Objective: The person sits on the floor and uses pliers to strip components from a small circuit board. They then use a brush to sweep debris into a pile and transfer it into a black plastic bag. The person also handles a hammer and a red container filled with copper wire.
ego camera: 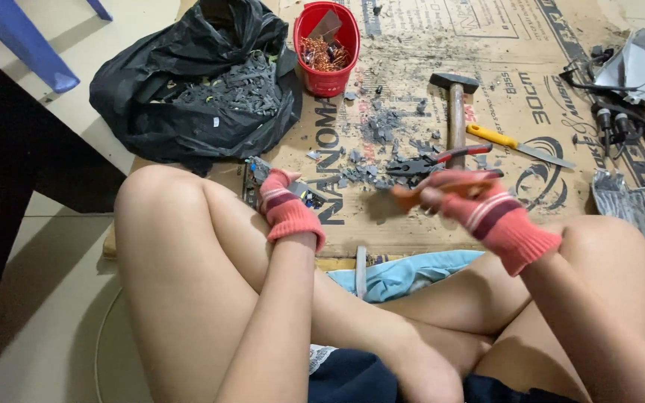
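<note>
I sit cross-legged on flattened cardboard (412, 89). My left hand (287, 209), in a pink striped knit glove, reaches down past my left knee onto a circuit board (257, 173) that is mostly hidden behind the knee and hand. My right hand (479, 209), gloved the same way, is raised above the cardboard and closed around a blurred orange-brown piece (406, 195) that sticks out to the left. Pliers with red handles (431, 160) lie just beyond my right hand.
A red bucket (327, 46) of copper scraps and a black bag (203, 89) of dark fragments stand at the back. A hammer (455, 104), a yellow-handled knife (520, 145) and grey debris (382, 127) lie on the cardboard. Metal parts and cables (636, 82) sit at right.
</note>
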